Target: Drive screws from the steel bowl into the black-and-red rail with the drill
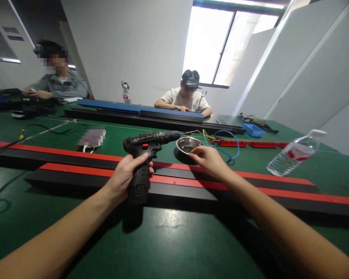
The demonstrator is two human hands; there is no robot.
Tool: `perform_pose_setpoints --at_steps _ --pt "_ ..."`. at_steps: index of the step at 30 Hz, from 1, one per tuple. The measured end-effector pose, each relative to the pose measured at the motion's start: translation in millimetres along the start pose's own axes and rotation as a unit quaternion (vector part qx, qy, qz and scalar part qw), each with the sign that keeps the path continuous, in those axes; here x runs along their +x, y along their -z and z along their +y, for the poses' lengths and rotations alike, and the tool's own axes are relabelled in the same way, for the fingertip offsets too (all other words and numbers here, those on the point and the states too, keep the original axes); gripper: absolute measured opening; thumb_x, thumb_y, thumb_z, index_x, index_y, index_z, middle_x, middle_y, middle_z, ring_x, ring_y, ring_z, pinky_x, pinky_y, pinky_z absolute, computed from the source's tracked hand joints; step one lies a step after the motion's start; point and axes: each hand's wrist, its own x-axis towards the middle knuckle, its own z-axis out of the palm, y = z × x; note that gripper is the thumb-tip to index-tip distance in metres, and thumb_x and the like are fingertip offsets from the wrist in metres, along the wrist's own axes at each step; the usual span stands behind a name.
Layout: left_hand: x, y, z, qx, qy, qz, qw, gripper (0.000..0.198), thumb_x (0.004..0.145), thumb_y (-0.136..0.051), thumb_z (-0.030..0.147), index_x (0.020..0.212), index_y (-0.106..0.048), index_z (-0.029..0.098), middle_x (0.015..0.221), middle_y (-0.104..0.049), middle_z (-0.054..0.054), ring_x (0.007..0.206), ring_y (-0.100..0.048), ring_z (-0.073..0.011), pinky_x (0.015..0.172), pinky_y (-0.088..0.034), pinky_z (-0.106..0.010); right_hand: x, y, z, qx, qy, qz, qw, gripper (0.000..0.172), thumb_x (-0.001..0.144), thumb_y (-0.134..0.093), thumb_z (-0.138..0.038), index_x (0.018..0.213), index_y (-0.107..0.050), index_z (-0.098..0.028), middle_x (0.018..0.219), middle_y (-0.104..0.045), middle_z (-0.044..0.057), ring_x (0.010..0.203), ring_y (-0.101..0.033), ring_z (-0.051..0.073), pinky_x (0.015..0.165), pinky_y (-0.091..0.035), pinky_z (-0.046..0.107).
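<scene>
The right hand (208, 159) has narrowed fingers, contents unclear, at the near-right rim of the round silvery metal bowl (192, 140); the left hand (130, 170) grips a black pistol-shaped drill (147, 140), pointing right.

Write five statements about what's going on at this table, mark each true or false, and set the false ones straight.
1. The left hand grips a black power drill. True.
2. The right hand is holding the clear bottle. False: that hand is at the metal bowl, and the bottle stands apart, farther right.
3. Small dark pieces lie in the metal bowl. True.
4. The blue basket is left of the drill. False: it is to the drill's right.
5. The tabletop is green. True.
</scene>
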Motion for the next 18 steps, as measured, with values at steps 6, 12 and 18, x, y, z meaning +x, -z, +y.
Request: perform_pose_setpoints --at_steps 6,12,18 --pt "0.0 4.4 -3.6 0.032 0.000 -0.010 0.999 0.018 0.088 -0.077 0.026 0.090 -0.067 0.012 0.071 -0.072 -0.007 0.053 -0.067 -0.0156 0.045 -0.058 -0.024 86.7 1.6 40.4 -0.179 -0.111 -0.067 0.975 0.025 0.098 -0.066 -0.025 0.105 -0.085 -0.012 0.091 -0.081 0.015 0.083 -0.074 0.024 0.072 -0.050 0.029" --pt "-0.2 5.8 -5.3 0.034 0.010 -0.009 0.999 0.018 0.087 -0.078 0.027 0.091 -0.066 0.015 0.079 -0.074 -0.007 0.058 -0.070 -0.0168 0.048 -0.061 -0.026 110.7 -31.1 53.7 -0.233 -0.106 -0.095 0.962 0.028 0.096 -0.064 -0.020 0.114 -0.081 -0.008 0.118 -0.077 0.024 0.104 -0.074 0.031 0.083 -0.052 0.031" --pt "1.1 6.7 -5.0 0.030 0.021 -0.003 0.999 0.019 0.087 -0.078 0.028 0.090 -0.066 0.014 0.079 -0.074 -0.008 0.058 -0.070 -0.0183 0.046 -0.060 -0.027 118.7 -36.3 59.0 -0.251 -0.093 -0.119 0.956 0.028 0.099 -0.064 -0.027 0.115 -0.081 -0.012 0.119 -0.078 0.022 0.107 -0.074 0.030 0.087 -0.052 0.030"
